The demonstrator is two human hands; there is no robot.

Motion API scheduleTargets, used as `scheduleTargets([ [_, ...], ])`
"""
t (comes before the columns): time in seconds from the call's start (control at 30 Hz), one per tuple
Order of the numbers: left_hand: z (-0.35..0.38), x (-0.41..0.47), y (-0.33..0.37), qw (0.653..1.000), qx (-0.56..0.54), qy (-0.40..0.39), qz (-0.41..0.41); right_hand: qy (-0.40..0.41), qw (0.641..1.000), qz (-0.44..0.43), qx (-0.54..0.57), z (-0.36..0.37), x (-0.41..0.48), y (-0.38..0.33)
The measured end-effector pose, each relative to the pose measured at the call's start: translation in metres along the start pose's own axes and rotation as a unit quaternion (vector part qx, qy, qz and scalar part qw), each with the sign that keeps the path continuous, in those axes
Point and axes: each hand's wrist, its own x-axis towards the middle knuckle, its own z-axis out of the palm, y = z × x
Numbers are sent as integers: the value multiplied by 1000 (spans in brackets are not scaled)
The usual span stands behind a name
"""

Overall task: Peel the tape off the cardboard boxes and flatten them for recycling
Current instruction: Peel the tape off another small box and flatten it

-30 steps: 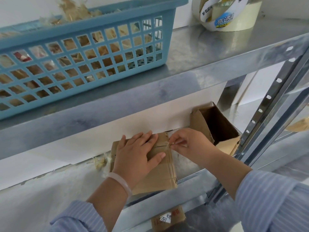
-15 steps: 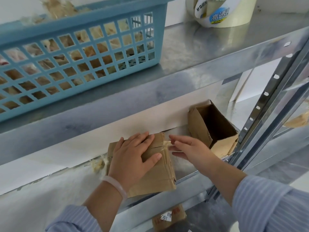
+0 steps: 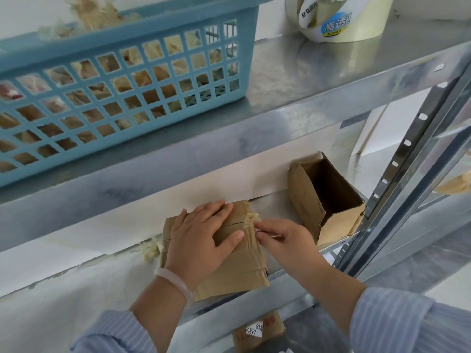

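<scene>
Peeling tape (image 3: 251, 220) off the box (image 3: 242, 271)
On it the left hand (image 3: 201, 240) lies spread; the right hand (image 3: 285, 240) pinches tape, likely needing a steady pull

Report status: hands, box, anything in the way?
Left hand flat on closed box. Right hand pinches tape at its seam. Open box alongside, not blocking.

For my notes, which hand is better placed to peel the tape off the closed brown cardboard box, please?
Right hand: its fingers pinch the crumpled tape on the closed brown cardboard box; the left hand pins it down.
</scene>
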Motion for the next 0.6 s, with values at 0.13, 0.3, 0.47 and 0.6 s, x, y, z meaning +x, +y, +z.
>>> scheduleTargets([
  [0.13, -4, -6, -10, 996, -74, 53, 7, 21, 998, -59, 2, 4, -9, -15],
  [0.3, 1, -22, -7, 928, -353, 116, -39, -54, 955, -249, -149, -6, -4, -35],
  [0.47, 4, -43, -15, 901, -403, 133, -90, -168, 892, -253, -335, -14, 9, -34],
  [0.6, -11, -55, -20, 926, -321, 184, -74, -182, 895, -231, -335, -12, 19, -40],
])
